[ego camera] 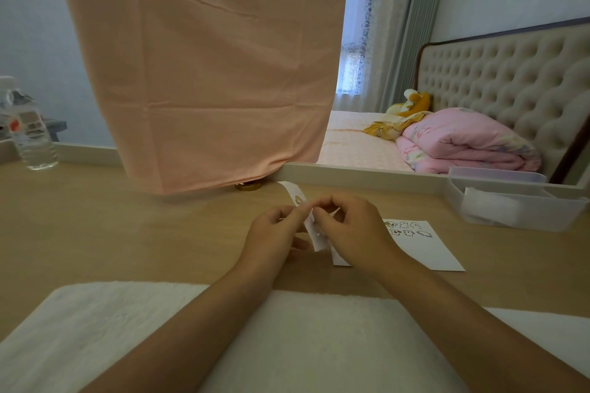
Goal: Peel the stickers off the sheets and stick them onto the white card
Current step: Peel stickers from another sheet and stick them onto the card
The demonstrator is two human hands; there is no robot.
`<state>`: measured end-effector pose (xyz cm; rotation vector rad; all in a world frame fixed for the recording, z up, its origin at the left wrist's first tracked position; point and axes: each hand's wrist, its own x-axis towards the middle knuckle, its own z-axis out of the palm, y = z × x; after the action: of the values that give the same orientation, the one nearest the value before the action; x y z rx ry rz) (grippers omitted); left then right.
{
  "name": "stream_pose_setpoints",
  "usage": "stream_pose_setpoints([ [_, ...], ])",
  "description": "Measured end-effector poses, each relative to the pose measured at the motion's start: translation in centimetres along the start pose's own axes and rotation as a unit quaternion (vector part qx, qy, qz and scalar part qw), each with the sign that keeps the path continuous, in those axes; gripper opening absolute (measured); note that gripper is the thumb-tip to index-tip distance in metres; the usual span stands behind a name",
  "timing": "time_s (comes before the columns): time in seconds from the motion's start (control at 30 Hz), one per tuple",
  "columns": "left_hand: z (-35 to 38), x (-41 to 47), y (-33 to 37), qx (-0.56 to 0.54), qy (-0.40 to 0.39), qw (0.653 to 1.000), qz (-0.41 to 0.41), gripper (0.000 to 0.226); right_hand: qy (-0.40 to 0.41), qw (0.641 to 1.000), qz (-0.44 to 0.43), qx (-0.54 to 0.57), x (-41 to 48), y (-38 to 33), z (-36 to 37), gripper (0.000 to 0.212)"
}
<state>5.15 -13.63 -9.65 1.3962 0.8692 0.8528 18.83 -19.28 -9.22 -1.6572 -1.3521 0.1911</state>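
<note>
1. The left hand was curled, with its thumb and fingertips pinching a narrow white sticker sheet held above the wooden desk.
2. The right hand was curled as well. Its fingertips met the left ones and pinched the sheet's right edge. Whether a sticker was lifting under them was hidden.
3. The sheet stood nearly upright between the two sets of fingers. Its top end rose beyond the fingertips and carried one small yellowish sticker, and its lower end hung below them.
4. The white card lay flat on the desk just right of the right fingers, with a cluster of small stickers along its far edge.
5. Another white paper piece showed under the right palm, beside the card's left edge.
6. A pink cloth hung beyond the fingertips. A clear plastic box sat well to their right and a water bottle well to their left.
7. A white towel lay on the near side, under both forearms.
</note>
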Motion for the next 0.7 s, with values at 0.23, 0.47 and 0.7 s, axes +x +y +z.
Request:
stream_pose_setpoints([
  [0.23, 0.1, -0.3, 0.0, -0.069, 0.021, 0.997, -0.024, 0.010, -0.015, 0.983, -0.127, -0.130, -0.5, 0.3, 0.2, 0.013],
  [0.47, -0.4, -0.3, 0.0, -0.109, 0.032, 0.993, -0.027, 0.011, -0.073, 0.994, -0.061, -0.057, -0.3, -0.1, 0.0, 0.025],
  [0.7, -0.4, -0.5, 0.1, -0.094, 0.021, 0.995, 0.001, 0.009, 0.007, 0.996, 0.055, 0.064, 0.4, -0.8, -0.3, 0.010],
])
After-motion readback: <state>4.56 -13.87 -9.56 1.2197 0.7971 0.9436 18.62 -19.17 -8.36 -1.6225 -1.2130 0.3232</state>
